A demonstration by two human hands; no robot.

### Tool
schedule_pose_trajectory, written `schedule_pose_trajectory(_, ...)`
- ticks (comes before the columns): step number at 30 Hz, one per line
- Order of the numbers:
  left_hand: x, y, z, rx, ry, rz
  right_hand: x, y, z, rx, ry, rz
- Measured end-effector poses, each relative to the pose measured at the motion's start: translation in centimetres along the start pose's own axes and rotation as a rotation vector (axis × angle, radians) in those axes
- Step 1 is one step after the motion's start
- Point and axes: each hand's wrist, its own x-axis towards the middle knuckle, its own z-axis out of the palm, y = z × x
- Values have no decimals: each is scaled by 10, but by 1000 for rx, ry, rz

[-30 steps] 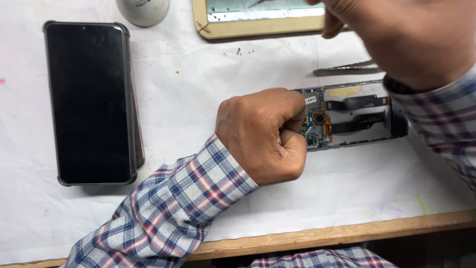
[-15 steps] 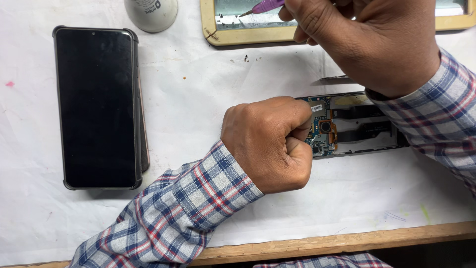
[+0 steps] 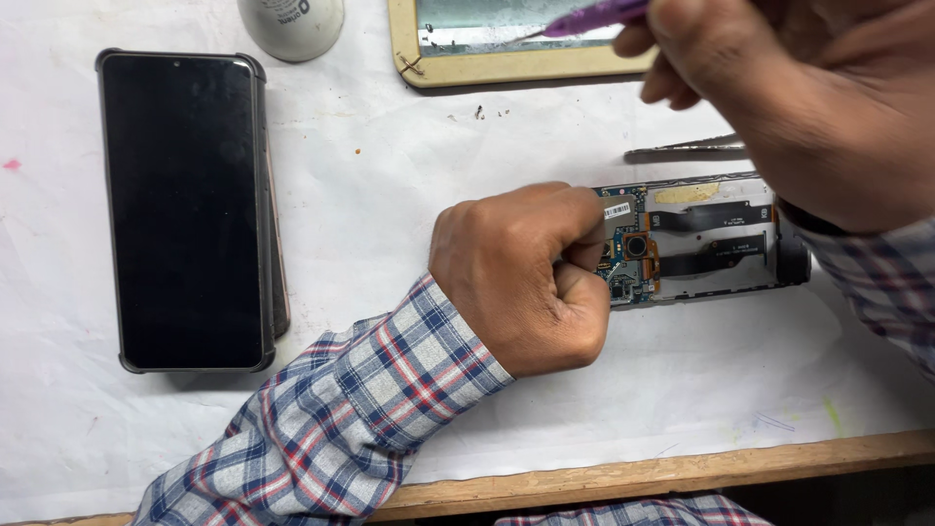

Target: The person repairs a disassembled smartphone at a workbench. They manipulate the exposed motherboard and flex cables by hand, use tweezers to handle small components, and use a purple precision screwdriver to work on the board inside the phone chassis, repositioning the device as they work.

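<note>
Left hand (image 3: 531, 278): curled into a tight fist, thumb side pressed against the near end of the opened phone with its back cover off and blue circuit board and round camera module exposed (image 3: 696, 239). The fist pins the phone to the white paper-covered work surface (image 3: 390, 175); whether anything small sits inside the curled fingers cannot be told.

Right hand (image 3: 779, 97): raised above the far end of the same phone, fingers pinched shut on a thin purple-handled tool (image 3: 594, 17) whose tip points left, over the wooden-framed tray with a grey plate inside (image 3: 487, 68).

Change over the last second: the right hand has lifted from low over the phone's board to a position up by the tray, and the purple tool has come fully into view. The left fist has not shifted (grip on the phone unchanged). Judgement: the tool is off the board for the moment, and the phone is held ready under the fist.

Position: the phone lies lengthwise, its left end touching the left hand, its right end hidden beneath the right wrist and plaid cuff.

Farther out: grey metal tweezers (image 3: 682, 151) just beyond the phone; a black smartphone in a dark case, screen up (image 3: 185, 209), well to the left; a white rounded container (image 3: 292, 24) at the top edge.
</note>
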Motion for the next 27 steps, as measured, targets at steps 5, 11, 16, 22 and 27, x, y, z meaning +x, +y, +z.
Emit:
schedule_pose_trajectory(5, -2, 0, 1, -18, 62, -8, -45, 0, -5, 47, 71, 189)
schedule_pose_trajectory(11, -2, -8, 1, -80, 131, -43, -120, 61, -32, 51, 54, 197)
schedule_pose_trajectory(16, -3, -11, 3, -103, 128, -53, -166, 126, -38, 488, -23, 150)
schedule_pose_trajectory(22, -3, -12, 3, -98, 120, -53, -197, 56, -19, 108, 127, 278)
schedule_pose_trajectory(27, -2, -13, 3, -85, 122, -56, -176, 0, -6, 12, 166, 346)
